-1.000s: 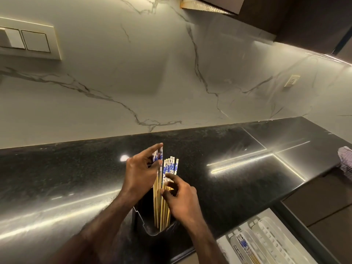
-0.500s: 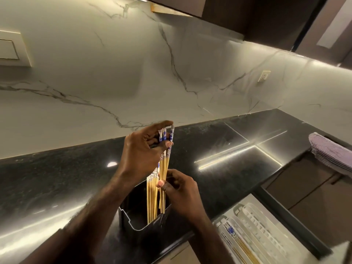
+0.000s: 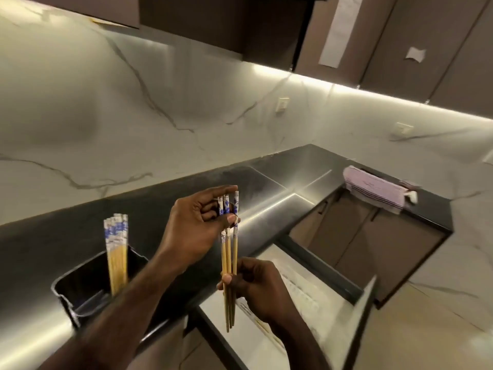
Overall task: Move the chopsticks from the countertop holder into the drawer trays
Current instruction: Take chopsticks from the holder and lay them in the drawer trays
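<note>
Held chopsticks: a small bundle of three or so, upright at centre frame, clear of the holder and hanging above the near edge of the surface and the open drawer.
Left hand: fingers and thumb pinch the blue-patterned tops of the bundle.
Right hand: fingers curl round the bare wooden lower part, steadying it.
Remaining chopsticks: stand in the black holder at lower left of the frame, on the dark surface.
Drawer: open at lower right; its white trays are blurred.
Risk: the sticks are thin and smooth, so one could slip from the two-point pinch and drop to the floor or land crosswise over a tray slot; uneven tips could snag the tray ribs on the way down.
Change: half a second ago the bundle was only partly drawn out, its lower ends inside the holder; now it is fully out and carried rightward toward the drawer, and the view has swung right.
</note>
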